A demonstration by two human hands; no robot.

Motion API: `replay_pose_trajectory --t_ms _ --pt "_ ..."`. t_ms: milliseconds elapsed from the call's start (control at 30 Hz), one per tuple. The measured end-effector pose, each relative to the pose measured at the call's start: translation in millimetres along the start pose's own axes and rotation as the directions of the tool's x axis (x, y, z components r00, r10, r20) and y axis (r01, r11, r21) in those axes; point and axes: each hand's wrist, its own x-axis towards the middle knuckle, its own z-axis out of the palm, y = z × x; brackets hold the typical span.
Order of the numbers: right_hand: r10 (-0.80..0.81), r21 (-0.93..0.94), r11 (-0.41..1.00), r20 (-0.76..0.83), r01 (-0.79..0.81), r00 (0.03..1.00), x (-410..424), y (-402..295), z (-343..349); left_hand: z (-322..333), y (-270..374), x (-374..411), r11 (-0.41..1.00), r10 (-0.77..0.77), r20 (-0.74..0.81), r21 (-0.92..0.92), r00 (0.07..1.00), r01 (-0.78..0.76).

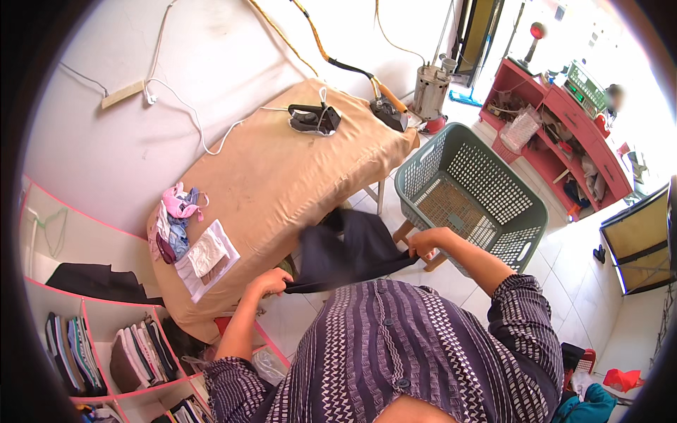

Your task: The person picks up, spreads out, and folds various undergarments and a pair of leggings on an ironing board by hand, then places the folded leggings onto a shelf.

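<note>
A dark piece of clothing (351, 248) hangs stretched between my two hands, in front of my body. My left hand (272, 282) grips one end of its edge, close to the front side of the cloth-covered ironing table (275, 195). At the other end, my right hand (427, 242) pinches the fabric beside a green plastic basket (473, 174). Part of the garment is blurred, so its exact kind cannot be told. Folded white cloths (208, 255) lie on the table's near left end, against a small heap of mixed garments (177, 222).
Two irons (314, 119) with cords rest toward the table's far end, near a metal boiler (431, 90). Shelves of folded clothes (143, 351) stand at lower left. A red counter (560, 127) holding a green scale (584, 87) is at upper right. Bags and cloth (587, 396) lie lower right.
</note>
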Motion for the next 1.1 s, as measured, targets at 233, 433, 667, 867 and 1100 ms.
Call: replay_pose_trajectory --t_ms 233,433,667,867,1100 --pt "-0.227 -0.249 0.963 -0.954 0.099 -0.195 -81 -83 -129 -137 91 -56 0.963 0.257 -0.932 0.224 0.258 -0.151" --pt "-0.23 -0.285 0.956 -0.864 -0.06 0.448 -28 -53 81 64 24 -29 0.886 0.462 -0.585 0.332 0.667 -0.323" --pt "-0.143 0.097 0.962 -0.618 0.256 0.773 -24 7 68 54 20 -5 0.977 0.113 -0.088 -0.171 0.99 -0.127" --pt "-0.016 0.196 0.89 -0.889 0.412 0.457 -88 -36 -110 -134 53 -14 0.867 0.232 -0.151 -0.415 0.961 -0.275" --pt "-0.338 -0.097 0.897 -0.781 0.432 0.525 -159 -65 -175 -225 95 -82 0.828 0.285 -0.222 -0.433 0.933 -0.356"
